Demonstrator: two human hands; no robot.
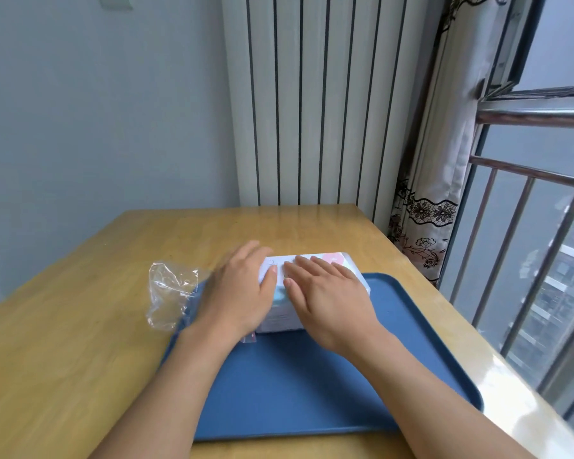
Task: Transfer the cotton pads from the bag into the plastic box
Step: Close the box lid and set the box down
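Two hands on this one; crumpled clear bag (169, 294) sits left on the desk (80, 326) by the blue tray (312, 385); left hand (239, 293) and right hand (325, 299) lie flat, fingers spread, on the white plastic box (345, 265) standing on the tray; can't tell if either grips it.

Glossy wooden table (80, 326), smooth blue plastic tray (312, 385), crinkled clear plastic bag (169, 293).

Single head-worn wide-angle view, looking forward and down, close over the table (80, 342), window at right
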